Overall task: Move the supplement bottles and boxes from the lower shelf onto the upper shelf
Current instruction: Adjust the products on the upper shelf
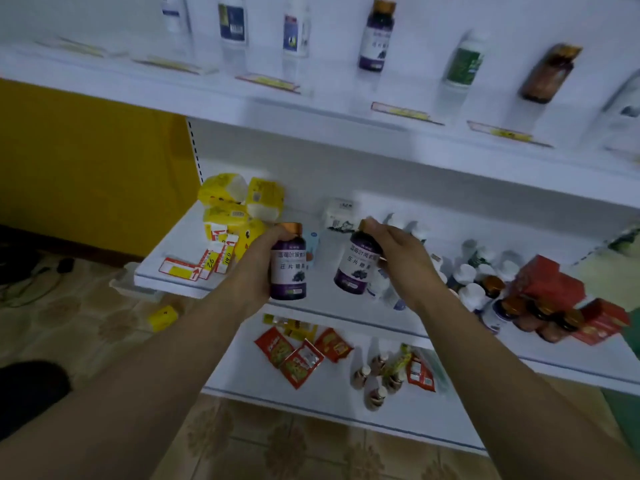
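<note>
Stock on the way up: the left hand [258,263] grips a purple-labelled bottle [288,271] upright, while the right hand [401,261] pinches a second purple bottle [355,268] near its cap, tilted. Both are held above the lower shelf [322,303]. The upper shelf [311,109] lies above and beyond both hands, about equally near. Other bottles [467,275] and red boxes [550,282] sit right of the right hand. Blur smears the upper-shelf labels.
</note>
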